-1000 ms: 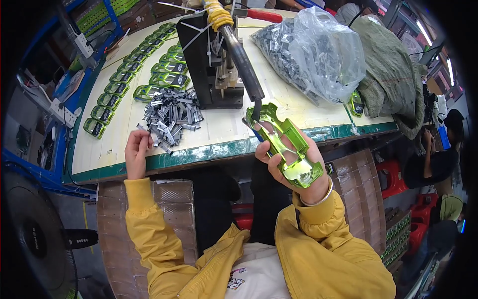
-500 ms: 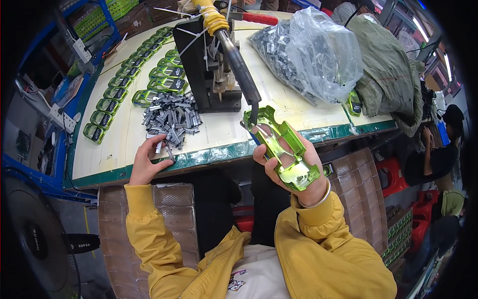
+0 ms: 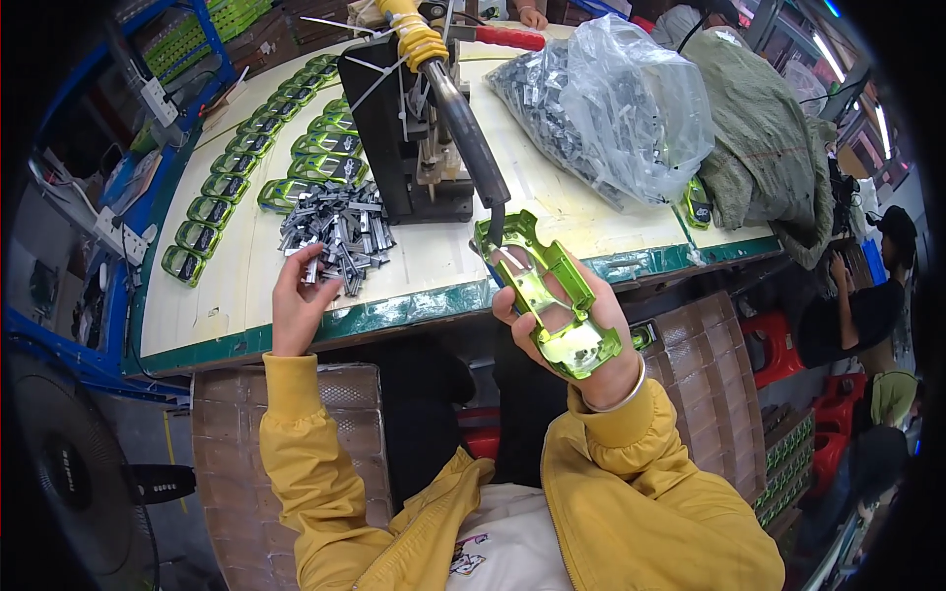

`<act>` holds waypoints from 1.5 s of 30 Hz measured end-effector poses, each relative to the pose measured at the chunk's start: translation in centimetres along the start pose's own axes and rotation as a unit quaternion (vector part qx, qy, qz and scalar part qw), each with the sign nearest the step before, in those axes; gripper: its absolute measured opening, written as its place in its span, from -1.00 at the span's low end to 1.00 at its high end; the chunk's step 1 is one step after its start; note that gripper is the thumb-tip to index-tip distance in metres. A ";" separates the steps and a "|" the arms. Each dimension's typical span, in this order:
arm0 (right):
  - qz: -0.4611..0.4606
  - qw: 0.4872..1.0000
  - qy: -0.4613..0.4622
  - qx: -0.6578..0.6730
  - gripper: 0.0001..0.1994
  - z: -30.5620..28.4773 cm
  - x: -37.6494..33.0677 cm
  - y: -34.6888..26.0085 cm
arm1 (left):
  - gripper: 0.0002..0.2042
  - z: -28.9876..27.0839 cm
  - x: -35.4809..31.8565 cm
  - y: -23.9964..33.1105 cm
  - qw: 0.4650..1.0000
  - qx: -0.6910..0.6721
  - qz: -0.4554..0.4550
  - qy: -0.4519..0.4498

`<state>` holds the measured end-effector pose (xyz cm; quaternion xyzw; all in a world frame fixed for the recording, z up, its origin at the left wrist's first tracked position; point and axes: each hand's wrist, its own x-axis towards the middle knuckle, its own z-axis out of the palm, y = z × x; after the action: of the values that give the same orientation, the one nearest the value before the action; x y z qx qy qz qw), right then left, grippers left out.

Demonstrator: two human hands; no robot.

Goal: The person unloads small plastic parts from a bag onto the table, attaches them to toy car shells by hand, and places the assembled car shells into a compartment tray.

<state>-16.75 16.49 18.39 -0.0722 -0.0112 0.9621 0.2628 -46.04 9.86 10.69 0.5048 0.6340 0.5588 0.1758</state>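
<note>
The green toy-car shell [image 3: 552,300] lies underside up in the right hand [image 3: 581,335], fingers curled round its rear half and thumb along its near edge, held just off the front edge of the workbench [image 3: 414,305] and below the black lever of the hand press [image 3: 414,138]. The left hand [image 3: 296,300] has changed most: a second ago it rested closed at the bench edge, half a second ago it was reaching forward, and now its fingertips pinch one small grey metal part from the near side of the grey parts heap [image 3: 335,231], which lies left of the press. That suggests a part is being fetched for the shell, though nothing is fitted to it yet; the shell itself has hardly shifted. Farther left of the press, rows of green car bodies [image 3: 246,163] with dark windows run in curved lines toward the bench's far corner. Right of the press sits a bulging clear plastic bag [image 3: 611,98] stuffed with more grey parts, and beyond it a slumped olive cloth sack [image 3: 759,138] hangs over the bench's right end, with another green car [image 3: 697,202] tucked against it. A red handle [image 3: 507,37] lies behind the press. Stacked brown corrugated cartons [image 3: 729,394] stand under the bench to the right, and one to the left below the left sleeve; no label on them can be made out.
</note>
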 end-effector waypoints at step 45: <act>0.024 1.000 0.001 -0.005 -0.60 0.5 0.0 1.1 | -0.88 -1.8 -0.5 -1.6 0.983 -0.134 -0.018 0.128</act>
<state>-17.39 15.56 18.86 -0.0743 -0.0139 0.9680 0.2394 -47.96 8.65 9.64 0.3898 0.5793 0.6955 0.1696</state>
